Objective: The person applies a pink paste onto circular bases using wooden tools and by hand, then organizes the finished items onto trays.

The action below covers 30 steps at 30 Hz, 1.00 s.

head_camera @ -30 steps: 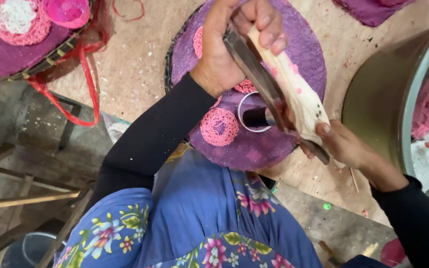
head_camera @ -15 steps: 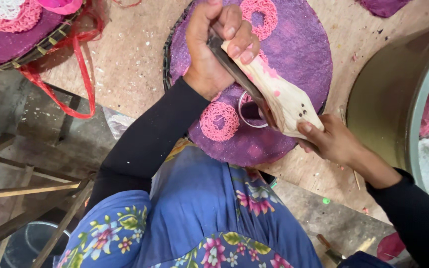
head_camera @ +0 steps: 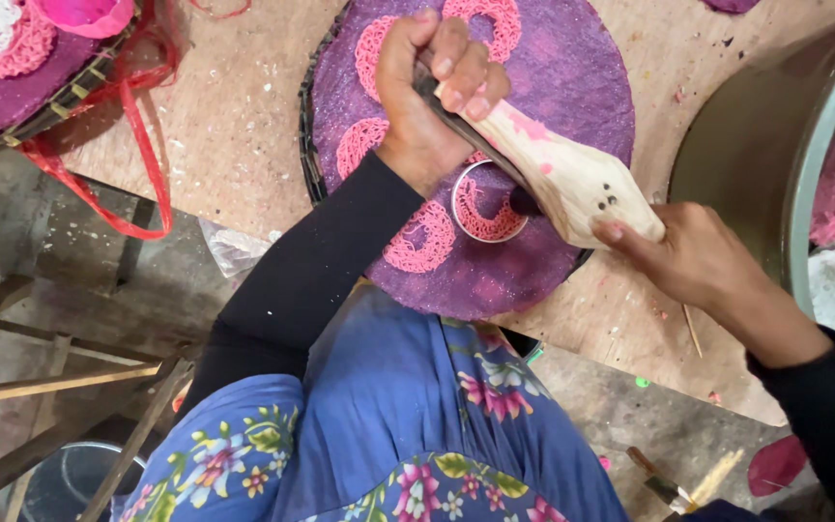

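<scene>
A round purple tray (head_camera: 572, 87) lies on the wooden table (head_camera: 234, 126), bearing pink lacy rings. Above it slants a wooden press (head_camera: 558, 174). The left hand (head_camera: 432, 92) clenches its upper end; the right hand (head_camera: 698, 256) grasps its lower end, over a metal ring (head_camera: 466, 184).

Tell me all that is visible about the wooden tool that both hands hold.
The wooden tool is long, pale and looks like bare wood, with pink stains and a few small dark spots. It widens toward a blunt end. It lies slanted above the round purple mat. The left hand grips its narrow end, where a dark part shows; the right hand holds the wide end with its fingertips. A dark part under it points into a metal ring with pink strands inside.
</scene>
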### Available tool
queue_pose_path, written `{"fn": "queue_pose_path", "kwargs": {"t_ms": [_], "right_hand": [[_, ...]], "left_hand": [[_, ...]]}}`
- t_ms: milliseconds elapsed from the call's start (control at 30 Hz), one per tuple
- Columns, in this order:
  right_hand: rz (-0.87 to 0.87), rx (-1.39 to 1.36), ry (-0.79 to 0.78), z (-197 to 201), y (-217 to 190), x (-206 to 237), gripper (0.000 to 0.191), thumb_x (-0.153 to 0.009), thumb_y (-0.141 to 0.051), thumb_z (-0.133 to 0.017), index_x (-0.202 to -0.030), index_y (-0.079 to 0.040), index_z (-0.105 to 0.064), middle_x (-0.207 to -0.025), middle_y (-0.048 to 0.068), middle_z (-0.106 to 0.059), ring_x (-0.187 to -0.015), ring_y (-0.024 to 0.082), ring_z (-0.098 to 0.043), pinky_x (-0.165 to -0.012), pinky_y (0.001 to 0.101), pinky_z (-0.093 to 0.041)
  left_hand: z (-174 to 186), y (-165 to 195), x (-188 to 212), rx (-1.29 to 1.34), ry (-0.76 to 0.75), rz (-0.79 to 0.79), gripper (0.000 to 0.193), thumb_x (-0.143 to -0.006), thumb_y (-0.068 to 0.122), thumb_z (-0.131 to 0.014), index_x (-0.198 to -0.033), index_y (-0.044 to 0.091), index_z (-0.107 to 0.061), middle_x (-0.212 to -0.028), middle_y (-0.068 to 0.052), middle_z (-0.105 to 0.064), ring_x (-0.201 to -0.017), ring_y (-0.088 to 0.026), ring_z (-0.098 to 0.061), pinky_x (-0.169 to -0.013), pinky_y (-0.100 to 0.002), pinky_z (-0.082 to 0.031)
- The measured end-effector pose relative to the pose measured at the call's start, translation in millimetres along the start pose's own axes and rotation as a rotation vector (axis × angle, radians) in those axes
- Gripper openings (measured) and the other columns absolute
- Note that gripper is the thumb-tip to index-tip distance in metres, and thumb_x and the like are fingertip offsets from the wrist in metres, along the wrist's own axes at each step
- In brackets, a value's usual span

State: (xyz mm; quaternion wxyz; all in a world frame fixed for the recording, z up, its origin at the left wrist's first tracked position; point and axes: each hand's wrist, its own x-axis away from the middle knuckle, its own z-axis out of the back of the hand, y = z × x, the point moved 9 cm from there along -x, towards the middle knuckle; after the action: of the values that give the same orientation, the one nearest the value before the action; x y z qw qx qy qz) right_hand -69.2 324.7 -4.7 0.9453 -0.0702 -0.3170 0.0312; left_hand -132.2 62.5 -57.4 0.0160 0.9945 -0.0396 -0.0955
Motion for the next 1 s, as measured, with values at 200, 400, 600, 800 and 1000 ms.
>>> {"fn": "queue_pose_path", "kwargs": {"t_ms": [200, 400, 600, 800, 1000], "right_hand": [[0.095, 0.021, 0.156, -4, -32, -7, 0.060, -0.085, -0.063, -0.068, -0.095, -0.004, -0.078, -0.069, 0.024, -0.069, -0.073, 0.042, -0.073, -0.067, 0.0511, -0.054], [0.241, -0.049, 0.241, -7, -32, -9, 0.056, -0.089, -0.057, -0.071, -0.092, -0.002, -0.078, -0.066, 0.021, -0.066, -0.066, 0.035, -0.069, -0.063, 0.0470, -0.052], [0.308, -0.262, 0.259, -5, 4, 1, 0.055, -0.085, -0.049, -0.073, -0.105, 0.002, -0.075, -0.064, 0.017, -0.065, -0.058, 0.017, -0.065, -0.057, 0.0391, -0.050], [0.418, -0.445, 0.302, -21, 20, 3, 0.062, -0.088, -0.054, -0.071, -0.107, 0.004, -0.074, -0.072, 0.011, -0.071, -0.069, 0.011, -0.065, -0.060, 0.0333, -0.052], [0.495, -0.569, 0.359, -20, 27, 7, 0.061, -0.094, -0.053, -0.070, -0.112, 0.005, -0.073, -0.081, 0.009, -0.073, -0.077, 0.009, -0.065, -0.066, 0.0318, -0.054]], "left_hand": [[-18, 40, 1, -0.108, -0.002, -0.110, 0.042, -0.108, 0.031, -0.041, -0.069, 0.015, -0.039, -0.054, 0.001, -0.034, -0.041, -0.012, -0.035, -0.046, -0.030, -0.033], [-36, 51, 12, -0.184, -0.081, -0.043, 0.042, -0.108, 0.048, -0.044, -0.091, 0.013, -0.059, -0.086, 0.001, -0.062, -0.074, -0.013, -0.058, -0.071, -0.030, -0.046], [23, -10, 13, -0.977, -0.057, 0.194, 0.049, -0.103, 0.035, -0.064, -0.137, 0.001, -0.057, -0.133, -0.013, -0.063, -0.124, -0.030, -0.059, -0.108, -0.045, -0.046], [52, -60, 33, -1.712, -0.132, 0.152, 0.030, -0.094, 0.028, -0.065, -0.118, 0.010, -0.071, -0.126, -0.012, -0.068, -0.123, -0.030, -0.064, -0.112, -0.041, -0.047], [25, -66, 53, -2.019, -0.278, 0.442, 0.025, -0.104, 0.024, -0.053, -0.106, 0.018, -0.077, -0.118, -0.007, -0.063, -0.121, -0.028, -0.047, -0.103, -0.048, -0.034]]}}
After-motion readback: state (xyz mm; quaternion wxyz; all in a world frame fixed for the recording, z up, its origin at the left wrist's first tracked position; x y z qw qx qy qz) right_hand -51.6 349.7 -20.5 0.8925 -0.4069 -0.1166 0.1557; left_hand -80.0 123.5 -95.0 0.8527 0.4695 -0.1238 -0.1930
